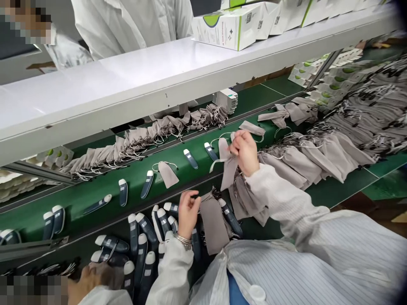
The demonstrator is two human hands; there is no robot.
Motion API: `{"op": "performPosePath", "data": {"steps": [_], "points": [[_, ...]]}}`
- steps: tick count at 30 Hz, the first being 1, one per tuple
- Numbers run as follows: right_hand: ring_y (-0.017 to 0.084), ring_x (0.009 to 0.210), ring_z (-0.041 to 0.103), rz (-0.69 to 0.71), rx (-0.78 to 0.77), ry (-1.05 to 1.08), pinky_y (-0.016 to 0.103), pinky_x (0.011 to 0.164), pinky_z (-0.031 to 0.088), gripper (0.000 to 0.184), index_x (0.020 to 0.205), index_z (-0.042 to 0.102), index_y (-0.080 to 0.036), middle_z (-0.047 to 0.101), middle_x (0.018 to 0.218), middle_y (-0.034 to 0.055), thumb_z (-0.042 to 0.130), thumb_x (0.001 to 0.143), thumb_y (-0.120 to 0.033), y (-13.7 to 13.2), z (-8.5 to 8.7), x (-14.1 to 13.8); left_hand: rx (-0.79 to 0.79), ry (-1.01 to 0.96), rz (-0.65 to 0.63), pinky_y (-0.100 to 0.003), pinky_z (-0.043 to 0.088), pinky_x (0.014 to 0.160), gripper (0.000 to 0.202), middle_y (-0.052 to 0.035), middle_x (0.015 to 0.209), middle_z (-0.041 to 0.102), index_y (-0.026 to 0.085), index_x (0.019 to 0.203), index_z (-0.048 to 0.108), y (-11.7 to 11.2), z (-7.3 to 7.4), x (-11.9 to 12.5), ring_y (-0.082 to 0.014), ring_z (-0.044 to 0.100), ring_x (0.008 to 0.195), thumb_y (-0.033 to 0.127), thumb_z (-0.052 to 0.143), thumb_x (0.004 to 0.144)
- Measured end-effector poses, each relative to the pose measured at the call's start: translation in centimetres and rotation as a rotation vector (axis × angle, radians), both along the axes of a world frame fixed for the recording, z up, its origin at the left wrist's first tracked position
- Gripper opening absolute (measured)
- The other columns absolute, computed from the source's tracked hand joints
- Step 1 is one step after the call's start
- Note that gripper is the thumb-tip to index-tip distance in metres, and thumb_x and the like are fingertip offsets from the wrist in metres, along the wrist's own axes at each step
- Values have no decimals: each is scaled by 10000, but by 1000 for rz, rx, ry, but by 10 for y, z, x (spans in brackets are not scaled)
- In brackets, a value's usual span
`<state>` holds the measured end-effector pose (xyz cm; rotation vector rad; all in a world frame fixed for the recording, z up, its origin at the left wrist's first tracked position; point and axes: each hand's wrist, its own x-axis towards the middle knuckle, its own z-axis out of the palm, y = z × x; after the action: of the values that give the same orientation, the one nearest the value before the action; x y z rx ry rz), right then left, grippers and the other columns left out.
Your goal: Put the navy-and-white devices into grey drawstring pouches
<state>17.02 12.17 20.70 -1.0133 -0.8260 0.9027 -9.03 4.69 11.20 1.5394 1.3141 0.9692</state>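
Note:
My right hand [245, 151] is over the green conveyor belt, its fingers closed on a grey drawstring pouch [228, 173] that hangs below them. My left hand [187, 214] is lower and to the left, fingers bent and apart, with nothing visible in them. Just right of it, a stack of grey pouches [214, 224] lies near my body, beside a dark blue handheld device with a white end [230, 217]. More such devices [146, 226] are piled left of my left hand. Another grey pouch [168, 174] lies flat on the belt with its white cord looped.
Several dark blue devices [123, 192] are spaced along the green belt [104, 182]. Heaped grey pouches [327, 156] fill the right side. A white shelf [127, 84] bearing boxes [229, 27] crosses above. A co-worker's hand [85, 279] is at lower left; another person stands opposite.

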Motion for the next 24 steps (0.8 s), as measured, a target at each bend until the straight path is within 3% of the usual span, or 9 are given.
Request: {"op": "performPosePath", "data": {"steps": [3,5,7,9,11,13,16,19,24], "points": [[132,675,584,-196,12,-417,285,746,488,150,1061,435,-254,523,766,-27,316,972,-275,59,-23,5,1,203,-129,-370,471,859,129,-56,965,624,228,917,683,-4,-29,7,-204,587,889,240,560,884],[165,930,638,-113,-184,-776,307,861,482,321,1301,358,-220,627,1010,54,296,987,-230,93,-47,2,-13,297,-177,-406,446,920,169,-71,966,639,227,912,691,-4,-41,8,-237,595,971,200,527,881],[191,1088,613,27,-448,-1053,314,920,473,482,1439,270,-163,605,1225,132,392,975,-208,120,-71,-3,-40,385,-200,-402,442,893,182,-75,978,640,225,918,686,-2,-45,7,-239,605,964,178,517,870],[226,1116,608,129,-654,-1173,345,925,491,499,1415,375,-118,569,1303,177,519,951,-232,136,-94,-9,-74,457,-213,-376,435,839,152,-61,945,638,221,876,674,3,-45,6,-229,610,929,150,547,830],[244,1092,618,147,-753,-1185,405,918,517,404,1300,526,-114,588,1274,158,597,942,-286,145,-113,-13,-108,506,-233,-343,418,789,119,-36,876,632,213,795,651,9,-43,5,-212,609,878,115,590,765],[240,1106,609,120,-816,-1187,452,936,522,354,1250,582,-143,594,1270,116,606,954,-334,148,-126,-15,-133,534,-265,-323,399,758,118,-15,817,629,208,732,628,14,-40,3,-200,605,839,93,625,705],[238,1119,601,65,-879,-1117,463,945,522,354,1256,586,-160,587,1284,103,607,957,-348,148,-131,-15,-129,559,-313,-335,370,774,126,-1,796,637,209,691,604,18,-34,0,-210,598,847,93,648,667],[236,1082,616,22,-916,-972,451,913,531,373,1267,563,-148,591,1262,113,596,957,-352,143,-122,-14,-104,560,-331,-358,353,825,128,6,807,645,216,729,593,18,-29,-2,-213,588,866,102,633,686],[262,1180,564,-4,-720,-731,375,917,506,443,1340,404,-79,527,1314,235,268,1030,-366,98,-96,-23,-131,481,-352,-336,367,816,130,34,699,604,224,732,583,15,-21,-5,-191,559,772,149,682,694]]}}
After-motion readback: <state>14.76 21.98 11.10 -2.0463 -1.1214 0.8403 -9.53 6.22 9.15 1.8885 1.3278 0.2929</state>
